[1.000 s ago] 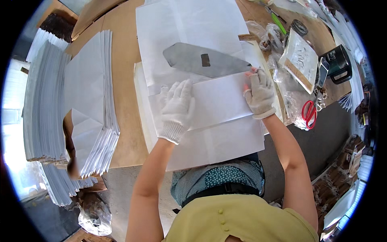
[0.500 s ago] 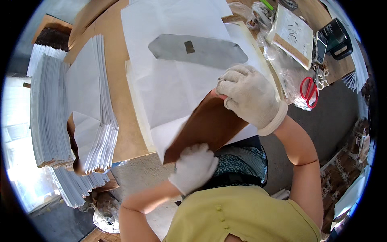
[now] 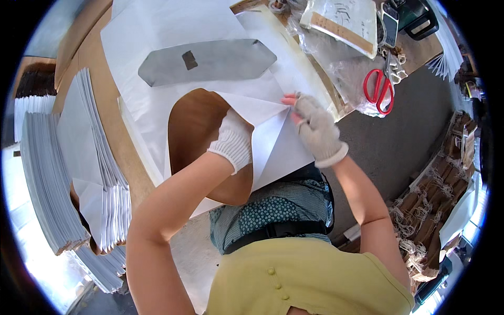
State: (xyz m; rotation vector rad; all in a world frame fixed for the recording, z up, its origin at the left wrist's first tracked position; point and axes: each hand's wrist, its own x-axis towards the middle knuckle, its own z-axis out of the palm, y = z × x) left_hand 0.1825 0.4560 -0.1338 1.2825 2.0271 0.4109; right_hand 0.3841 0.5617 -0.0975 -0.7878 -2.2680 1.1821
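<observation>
A paper bag (image 3: pixel 191 121), brown inside and white outside, lies at the table's near edge with its mouth spread wide toward me. My left hand (image 3: pixel 233 139), in a white knitted glove, reaches into the mouth; its fingers are hidden behind the paper. At the bag's folded right corner, my right hand (image 3: pixel 316 128) pinches the paper. Its glove leaves the fingertips bare. Beyond the bag, a flat grey plate (image 3: pixel 226 63) with angled ends and a small dark patch rests on white paper sheets (image 3: pixel 157 31).
Tall stacks of folded white paper bags (image 3: pixel 47 178) stand at the left. Red-handled scissors (image 3: pixel 378 92), clear plastic (image 3: pixel 336 68), a worn pad (image 3: pixel 344 23), a phone (image 3: pixel 388 25) and a dark green container (image 3: pixel 417 18) crowd the right end. Brown bundles with white cords (image 3: pixel 428 205) lie lower right.
The brown piece held between both hands has opened into a wide-mouthed bag. My left hand has gone up and inside it. My right hand has lowered to its corner. The view has shifted right.
</observation>
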